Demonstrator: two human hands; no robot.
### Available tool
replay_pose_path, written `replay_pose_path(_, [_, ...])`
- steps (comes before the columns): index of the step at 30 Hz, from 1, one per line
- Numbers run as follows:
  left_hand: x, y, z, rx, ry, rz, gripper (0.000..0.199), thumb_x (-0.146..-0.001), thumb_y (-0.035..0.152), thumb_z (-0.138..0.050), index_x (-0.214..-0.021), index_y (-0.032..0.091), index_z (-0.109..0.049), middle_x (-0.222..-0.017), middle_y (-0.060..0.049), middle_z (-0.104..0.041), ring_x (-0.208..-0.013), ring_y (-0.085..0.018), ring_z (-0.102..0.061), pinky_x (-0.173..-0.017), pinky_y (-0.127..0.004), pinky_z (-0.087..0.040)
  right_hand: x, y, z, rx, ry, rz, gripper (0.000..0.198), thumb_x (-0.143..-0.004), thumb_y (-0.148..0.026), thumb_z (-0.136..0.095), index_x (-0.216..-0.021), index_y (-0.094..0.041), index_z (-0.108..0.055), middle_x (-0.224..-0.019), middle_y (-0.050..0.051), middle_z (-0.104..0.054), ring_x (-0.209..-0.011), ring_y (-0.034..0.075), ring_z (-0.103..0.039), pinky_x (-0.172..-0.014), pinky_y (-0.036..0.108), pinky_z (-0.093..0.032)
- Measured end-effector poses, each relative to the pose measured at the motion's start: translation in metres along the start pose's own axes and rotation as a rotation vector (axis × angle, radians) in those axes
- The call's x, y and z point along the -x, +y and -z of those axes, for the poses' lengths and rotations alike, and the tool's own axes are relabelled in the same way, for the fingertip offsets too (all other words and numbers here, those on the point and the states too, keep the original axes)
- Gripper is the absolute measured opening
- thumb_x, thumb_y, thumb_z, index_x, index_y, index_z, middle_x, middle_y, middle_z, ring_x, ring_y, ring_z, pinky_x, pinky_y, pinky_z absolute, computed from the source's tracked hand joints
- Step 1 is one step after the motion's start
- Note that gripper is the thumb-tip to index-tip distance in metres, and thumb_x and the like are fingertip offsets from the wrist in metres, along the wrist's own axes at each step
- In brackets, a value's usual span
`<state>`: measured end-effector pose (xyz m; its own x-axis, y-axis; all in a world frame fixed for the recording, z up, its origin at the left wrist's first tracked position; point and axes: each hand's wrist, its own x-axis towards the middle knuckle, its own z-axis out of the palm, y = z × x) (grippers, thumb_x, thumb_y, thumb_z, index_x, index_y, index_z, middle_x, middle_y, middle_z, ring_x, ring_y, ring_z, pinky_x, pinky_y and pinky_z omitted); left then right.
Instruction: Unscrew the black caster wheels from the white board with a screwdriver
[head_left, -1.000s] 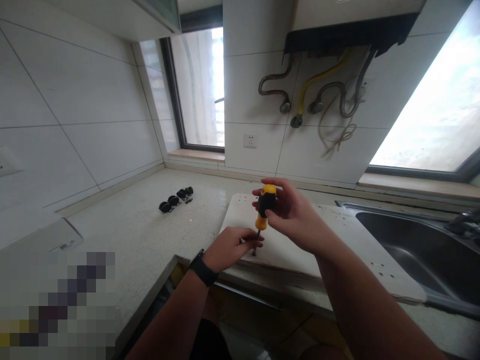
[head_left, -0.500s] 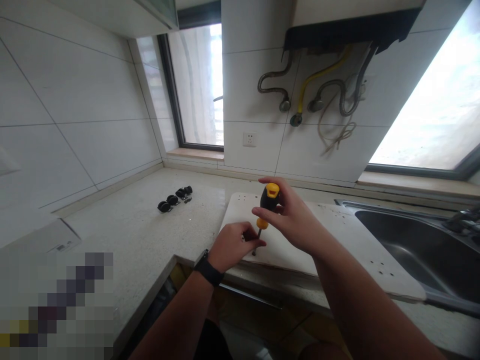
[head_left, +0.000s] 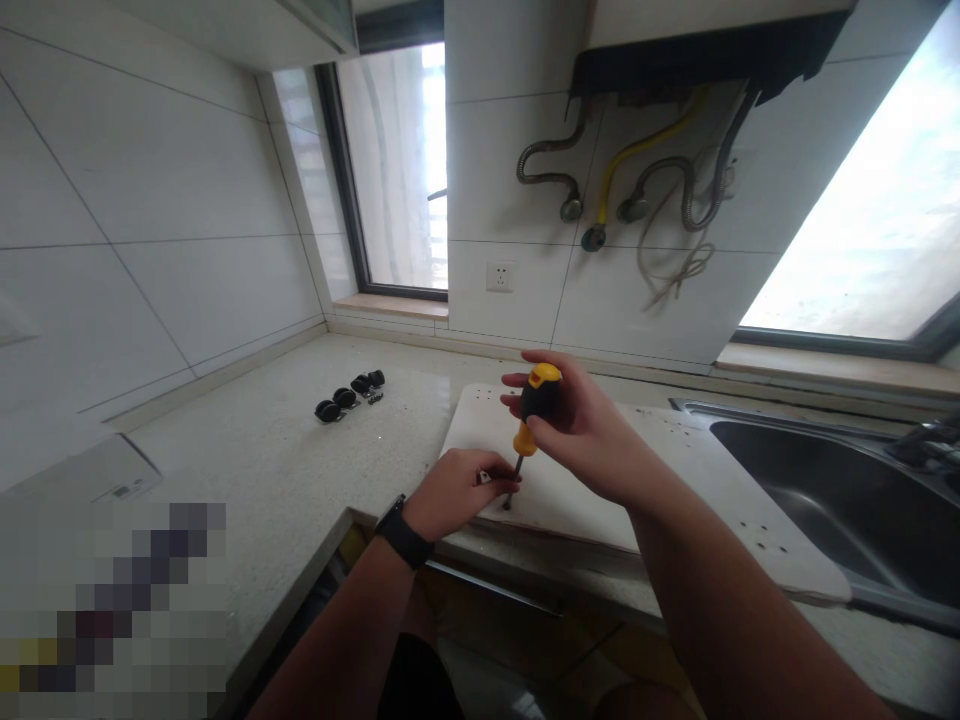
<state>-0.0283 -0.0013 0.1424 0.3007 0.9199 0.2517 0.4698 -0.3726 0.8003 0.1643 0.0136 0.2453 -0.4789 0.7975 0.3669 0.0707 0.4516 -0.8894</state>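
A screwdriver [head_left: 541,397] with a yellow and black handle stands nearly upright, leaning a little, with its tip down at the near edge of a white board [head_left: 577,490]. My right hand [head_left: 581,415] is closed around the handle, thumb in front and fingers behind. Thumb and forefinger of my left hand [head_left: 461,490] pinch the lower metal shaft, just above the board. A dark spot shows on the board under the tip; what exactly it is, I cannot make out. Groups of small holes mark the board's corners.
Several black casters [head_left: 345,398] and a few small screws [head_left: 376,398] lie on the pale countertop [head_left: 285,460] at left. The board's right end reaches a steel sink [head_left: 825,490]. Above hang hoses [head_left: 619,160] beneath a wall unit. Below the counter edge is a drawer or cabinet opening [head_left: 322,590].
The screwdriver handle has turned, its cap slot now facing another way. My right fingers have shifted round the handle. My left hand and wrist have drawn slightly left.
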Motion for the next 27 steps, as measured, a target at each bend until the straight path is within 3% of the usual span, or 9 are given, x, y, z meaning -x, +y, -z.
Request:
replay_pose_path(4, [-0.001, 0.003, -0.003, -0.02, 0.071, 0.026, 0.014, -0.086, 0.035, -0.08, -0.089, 0.022, -0.079, -0.089, 0.0, -0.079, -0.074, -0.017, -0.066, -0.071, -0.028, -0.048, 0.0, -0.001, 0.0, 0.091, 0.029, -0.019, 0.059, -0.086, -0.028, -0.073, -0.139, -0.029, -0.046, -0.135, 0.011, -0.063, -0.112, 0.025, -0.069, -0.098, 0.049, -0.058])
replay_pose_path(10, [-0.002, 0.004, -0.004, 0.005, 0.126, 0.059, 0.017, -0.085, 0.037, -0.081, -0.086, 0.021, -0.077, -0.087, -0.001, -0.078, -0.073, -0.017, -0.066, -0.071, -0.029, -0.049, 0.0, -0.004, 0.0, 0.206, 0.069, -0.02, 0.047, -0.087, -0.039, -0.076, -0.128, -0.026, -0.057, -0.115, 0.007, -0.066, -0.093, 0.022, -0.067, -0.085, 0.043, -0.059])
replay_pose_path(14, [0.002, 0.001, 0.0, 0.022, 0.066, 0.022, 0.023, -0.085, 0.04, -0.081, -0.1, 0.023, -0.079, -0.099, -0.003, -0.079, -0.081, -0.019, -0.068, -0.073, -0.029, -0.052, 0.001, -0.011, 0.003, 0.156, 0.137, 0.026, 0.038, -0.088, -0.04, -0.076, -0.118, -0.026, -0.06, -0.1, 0.004, -0.068, -0.088, 0.021, -0.067, -0.081, 0.039, -0.058])
replay_pose_path(17, [0.007, -0.004, 0.007, -0.086, 0.003, -0.098, 0.031, -0.087, 0.038, -0.081, -0.114, 0.024, -0.077, -0.113, -0.006, -0.077, -0.101, -0.023, -0.068, -0.09, -0.035, -0.053, 0.006, -0.015, 0.011, 0.189, 0.264, 0.097, 0.031, -0.088, -0.039, -0.077, -0.111, -0.025, -0.063, -0.093, 0.002, -0.068, -0.082, 0.019, -0.066, -0.075, 0.037, -0.057])
replay_pose_path(20, [0.013, -0.01, 0.01, -0.23, -0.049, -0.218, 0.032, -0.091, 0.036, -0.078, -0.12, 0.024, -0.076, -0.118, -0.008, -0.077, -0.114, -0.027, -0.064, -0.105, -0.042, -0.047, 0.015, -0.012, 0.022, 0.095, 0.423, 0.111, 0.028, -0.088, -0.04, -0.078, -0.108, -0.026, -0.064, -0.083, 0.0, -0.066, -0.07, 0.018, -0.065, -0.061, 0.032, -0.055])
replay_pose_path(24, [0.017, -0.014, 0.007, -0.333, -0.091, -0.256, 0.028, -0.095, 0.033, -0.074, -0.122, 0.027, -0.077, -0.122, -0.006, -0.076, -0.118, -0.026, -0.062, -0.106, -0.044, -0.044, 0.031, -0.005, 0.033, -0.156, 0.611, 0.086, 0.023, -0.086, -0.034, -0.081, -0.1, -0.028, -0.063, -0.065, -0.004, -0.057, -0.055, 0.016, -0.057, -0.046, 0.028, -0.045])
replay_pose_path(27, [0.017, -0.015, 0.003, -0.368, -0.074, -0.256, 0.021, -0.098, 0.029, -0.071, -0.117, 0.028, -0.079, -0.121, -0.004, -0.076, -0.117, -0.026, -0.061, -0.104, -0.044, -0.043, 0.045, -0.001, 0.037, -0.34, 0.657, 0.039, 0.022, -0.083, -0.027, -0.082, -0.094, -0.029, -0.063, -0.066, -0.005, -0.054, -0.053, 0.014, -0.053, -0.045, 0.027, -0.043])
